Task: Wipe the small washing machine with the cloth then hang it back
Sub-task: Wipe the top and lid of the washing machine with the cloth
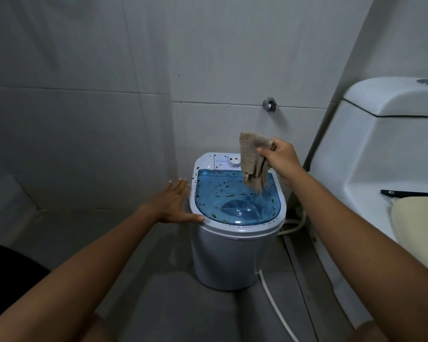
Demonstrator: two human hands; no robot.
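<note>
Grey floor (178,314) fills the near part of my view, with a white hose (276,308) trailing across it toward 5 o'clock. At the centre stands the small washing machine (232,255), a white tub under a blue see-through lid (235,196) flecked with dark specks. My left hand (176,202) lies flat and spread wide against the machine's rim at its 9 o'clock side, thumb touching the white edge, gripping nothing. My right hand (281,157) hovers above the machine's 1 o'clock corner, fingers pinched tight on one corner of the beige cloth (253,162), which hangs down with its frayed lower edge just over the lid; I cannot tell whether it touches. Behind the cloth sits the control panel with a round dial (234,164); its printing is too small for me to read. At 3 o'clock a white toilet (371,154) stands beside the machine, a dark flat object (410,193) resting on it. Farther back, a chrome wall fitting (269,104) sits on the tiled wall (84,95) at 12 o'clock.
</note>
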